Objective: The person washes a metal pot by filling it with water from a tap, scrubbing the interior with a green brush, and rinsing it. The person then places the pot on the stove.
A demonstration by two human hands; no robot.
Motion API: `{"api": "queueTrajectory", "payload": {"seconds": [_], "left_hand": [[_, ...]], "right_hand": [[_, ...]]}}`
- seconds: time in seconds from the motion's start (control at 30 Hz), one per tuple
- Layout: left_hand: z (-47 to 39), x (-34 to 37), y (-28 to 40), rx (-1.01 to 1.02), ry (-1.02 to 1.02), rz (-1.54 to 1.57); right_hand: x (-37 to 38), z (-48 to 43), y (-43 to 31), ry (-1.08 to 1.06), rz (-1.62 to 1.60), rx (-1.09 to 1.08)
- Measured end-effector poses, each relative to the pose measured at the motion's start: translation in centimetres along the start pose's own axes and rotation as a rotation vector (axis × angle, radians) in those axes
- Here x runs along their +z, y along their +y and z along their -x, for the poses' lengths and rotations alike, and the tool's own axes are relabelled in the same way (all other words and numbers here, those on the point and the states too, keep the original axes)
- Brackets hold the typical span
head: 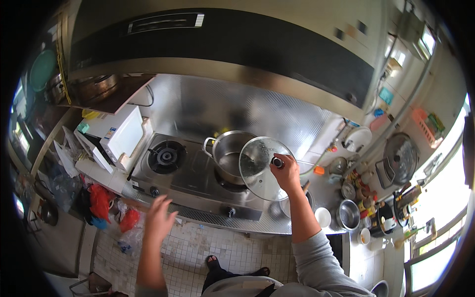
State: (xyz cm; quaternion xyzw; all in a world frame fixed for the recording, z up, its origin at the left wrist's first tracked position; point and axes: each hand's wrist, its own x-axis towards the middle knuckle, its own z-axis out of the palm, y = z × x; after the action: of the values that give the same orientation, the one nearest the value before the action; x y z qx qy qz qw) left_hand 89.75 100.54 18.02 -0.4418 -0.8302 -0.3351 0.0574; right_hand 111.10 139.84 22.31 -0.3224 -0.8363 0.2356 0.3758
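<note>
My right hand (pixel 285 171) grips the dark knob of a round glass lid (pixel 259 185) with a metal rim; droplets dot the glass. The lid overlaps the right side of a stainless steel pot (pixel 222 156) in this view, and whether they touch I cannot tell. That pot sits on the right burner of a gas stove (pixel 193 182), and its uncovered part shows a bare metal inside. My left hand (pixel 160 219) holds nothing, its fingers apart, in front of the stove's front edge near the left control knob (pixel 154 191).
An empty left burner (pixel 167 156) lies beside a white microwave oven (pixel 122 137). A range hood (pixel 222 41) hangs above. Bowls, a steel basin (pixel 349 214) and several bottles crowd the right counter. Plastic bags (pixel 100 202) hang at the left.
</note>
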Motion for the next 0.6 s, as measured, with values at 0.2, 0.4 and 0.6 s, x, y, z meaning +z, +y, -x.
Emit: {"api": "queueTrajectory", "payload": {"seconds": [0.2,0.4,0.6], "left_hand": [[27.2,-4.6,-20.8,-0.915,-0.517,-0.517],[35.6,-2.2,-21.4,-1.015,-0.683,-0.136],[29.5,4.7,-22.6,-0.871,-0.456,0.114]], "right_hand": [[10.1,-5.0,-0.4,-0.179,-0.007,0.069],[15.7,-7.8,-1.6,-0.157,0.129,0.024],[16.8,-8.7,0.5,-0.162,0.208,0.091]]}}
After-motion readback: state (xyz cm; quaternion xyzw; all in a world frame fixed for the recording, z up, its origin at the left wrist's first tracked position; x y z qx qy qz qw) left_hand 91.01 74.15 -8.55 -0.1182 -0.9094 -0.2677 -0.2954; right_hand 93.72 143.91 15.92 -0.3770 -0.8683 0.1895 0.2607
